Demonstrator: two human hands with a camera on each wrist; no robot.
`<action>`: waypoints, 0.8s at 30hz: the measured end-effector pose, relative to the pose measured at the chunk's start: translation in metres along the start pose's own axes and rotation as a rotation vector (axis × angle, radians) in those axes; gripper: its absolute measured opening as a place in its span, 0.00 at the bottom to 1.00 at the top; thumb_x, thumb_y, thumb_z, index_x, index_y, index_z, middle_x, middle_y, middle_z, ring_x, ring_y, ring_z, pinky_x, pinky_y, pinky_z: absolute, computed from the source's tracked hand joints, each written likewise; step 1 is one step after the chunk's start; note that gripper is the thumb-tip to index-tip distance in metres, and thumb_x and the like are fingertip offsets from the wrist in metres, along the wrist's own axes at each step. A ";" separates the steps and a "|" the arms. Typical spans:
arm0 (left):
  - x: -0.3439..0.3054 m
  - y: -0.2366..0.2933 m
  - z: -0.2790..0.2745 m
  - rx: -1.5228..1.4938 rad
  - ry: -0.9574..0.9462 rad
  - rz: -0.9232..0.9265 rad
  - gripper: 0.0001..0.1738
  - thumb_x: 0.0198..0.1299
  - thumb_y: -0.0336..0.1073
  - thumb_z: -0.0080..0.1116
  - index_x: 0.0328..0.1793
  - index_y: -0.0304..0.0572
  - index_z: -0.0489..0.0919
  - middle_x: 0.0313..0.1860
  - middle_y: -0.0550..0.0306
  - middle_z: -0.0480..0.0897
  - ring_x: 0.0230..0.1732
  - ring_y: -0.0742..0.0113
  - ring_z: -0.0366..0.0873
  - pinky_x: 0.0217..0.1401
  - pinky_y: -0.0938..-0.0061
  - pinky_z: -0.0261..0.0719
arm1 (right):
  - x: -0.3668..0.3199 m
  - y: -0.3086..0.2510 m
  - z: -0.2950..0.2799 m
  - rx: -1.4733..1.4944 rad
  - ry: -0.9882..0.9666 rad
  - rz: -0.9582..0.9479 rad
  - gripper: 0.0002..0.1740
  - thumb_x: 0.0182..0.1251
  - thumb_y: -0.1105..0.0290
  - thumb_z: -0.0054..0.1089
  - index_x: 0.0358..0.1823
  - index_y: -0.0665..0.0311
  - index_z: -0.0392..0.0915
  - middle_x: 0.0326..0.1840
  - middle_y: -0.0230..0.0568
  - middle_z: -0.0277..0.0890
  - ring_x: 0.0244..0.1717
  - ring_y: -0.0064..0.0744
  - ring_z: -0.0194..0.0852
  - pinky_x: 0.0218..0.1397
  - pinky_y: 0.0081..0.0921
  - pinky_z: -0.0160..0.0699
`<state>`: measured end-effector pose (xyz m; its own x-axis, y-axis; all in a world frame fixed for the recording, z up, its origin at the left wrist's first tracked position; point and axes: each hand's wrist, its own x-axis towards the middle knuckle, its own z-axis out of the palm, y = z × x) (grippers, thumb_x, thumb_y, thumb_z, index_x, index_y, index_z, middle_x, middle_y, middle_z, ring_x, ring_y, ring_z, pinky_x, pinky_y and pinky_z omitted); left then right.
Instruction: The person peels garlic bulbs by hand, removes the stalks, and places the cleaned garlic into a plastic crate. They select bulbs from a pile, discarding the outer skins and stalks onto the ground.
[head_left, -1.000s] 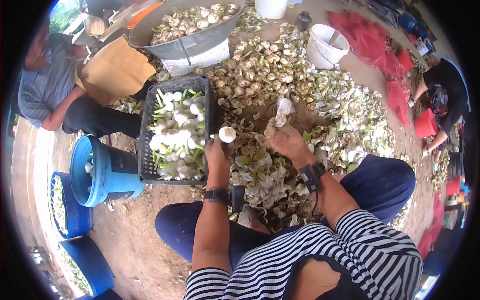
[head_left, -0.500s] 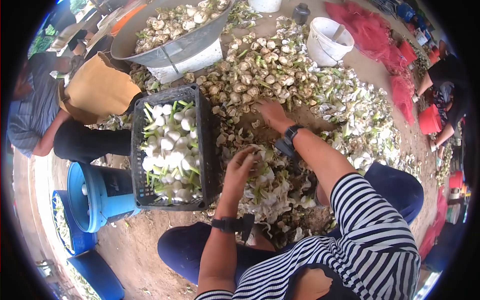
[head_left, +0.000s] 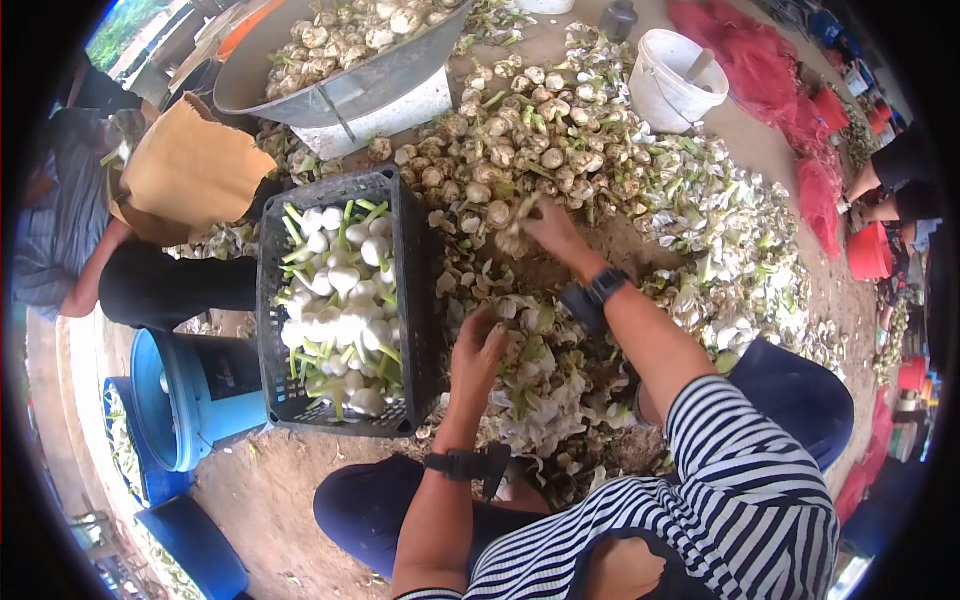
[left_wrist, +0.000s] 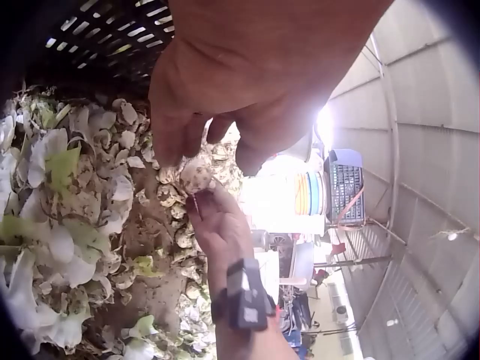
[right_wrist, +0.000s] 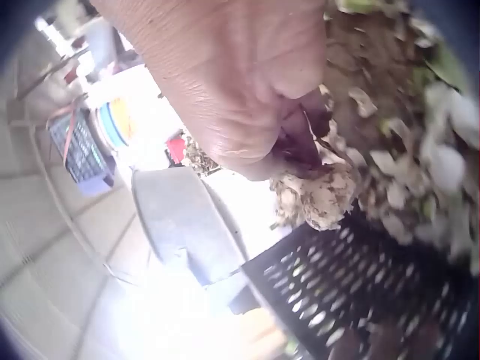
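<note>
My right hand (head_left: 556, 232) grips an unpeeled garlic bulb (right_wrist: 330, 196) at the near edge of a heap of dirty bulbs (head_left: 530, 135). In the right wrist view, the bulb's brown, papery skin shows below the curled fingers. My left hand (head_left: 478, 352) hovers empty over the loose peelings (head_left: 545, 385), its fingers loosely bent. The left wrist view shows the left hand (left_wrist: 240, 82) large at the top, with the right hand (left_wrist: 221, 225) and its bulb beyond. Left of my hands stands a black slatted crate (head_left: 408, 300) of white peeled garlic (head_left: 345, 280).
A metal tub (head_left: 350, 95) of unpeeled bulbs stands at the back on a white box. A white bucket (head_left: 665, 100) and red netting (head_left: 745, 70) lie beyond the heap. Blue buckets (head_left: 185, 400) stand at left. A person sits at left by a brown sheet (head_left: 190, 175); another bends at right.
The white bulb has left my left hand, which has come back from the crate over the peelings. My right hand has reached to the heap and picked up an unpeeled bulb.
</note>
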<state>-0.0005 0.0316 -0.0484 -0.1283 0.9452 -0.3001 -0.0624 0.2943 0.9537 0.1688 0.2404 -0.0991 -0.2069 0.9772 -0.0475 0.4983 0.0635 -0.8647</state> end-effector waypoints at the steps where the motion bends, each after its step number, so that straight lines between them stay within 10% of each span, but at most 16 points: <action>1: 0.002 -0.005 0.000 0.108 0.058 0.076 0.27 0.64 0.37 0.59 0.66 0.31 0.69 0.56 0.45 0.80 0.53 0.59 0.79 0.55 0.70 0.76 | -0.023 0.002 0.009 0.283 -0.082 0.082 0.15 0.66 0.73 0.57 0.53 0.68 0.74 0.46 0.45 0.80 0.45 0.37 0.79 0.51 0.33 0.77; 7: -0.011 0.001 -0.002 0.580 0.145 0.313 0.27 0.52 0.32 0.66 0.60 0.39 0.74 0.54 0.41 0.75 0.57 0.41 0.72 0.59 0.59 0.73 | -0.141 -0.036 0.045 1.105 -0.220 0.398 0.09 0.66 0.78 0.57 0.46 0.68 0.74 0.44 0.38 0.78 0.41 0.32 0.80 0.46 0.29 0.83; 15: -0.035 0.026 0.009 0.882 0.121 0.499 0.23 0.47 0.30 0.69 0.52 0.42 0.79 0.51 0.46 0.77 0.54 0.45 0.74 0.57 0.62 0.74 | -0.150 -0.027 0.047 1.009 -0.094 0.456 0.05 0.58 0.83 0.50 0.32 0.68 0.74 0.30 0.38 0.75 0.28 0.34 0.78 0.31 0.33 0.80; 24: -0.033 0.035 -0.006 -0.200 -0.068 0.155 0.21 0.53 0.28 0.68 0.55 0.37 0.79 0.47 0.57 0.80 0.45 0.71 0.78 0.49 0.77 0.78 | -0.165 -0.098 0.001 1.104 -0.151 0.369 0.11 0.60 0.84 0.49 0.43 0.73 0.75 0.43 0.44 0.80 0.41 0.36 0.83 0.44 0.31 0.85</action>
<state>-0.0040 0.0100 -0.0054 -0.0851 0.9861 -0.1425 -0.2427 0.1182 0.9629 0.1531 0.0727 -0.0068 -0.3376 0.8609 -0.3806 -0.4361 -0.5014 -0.7473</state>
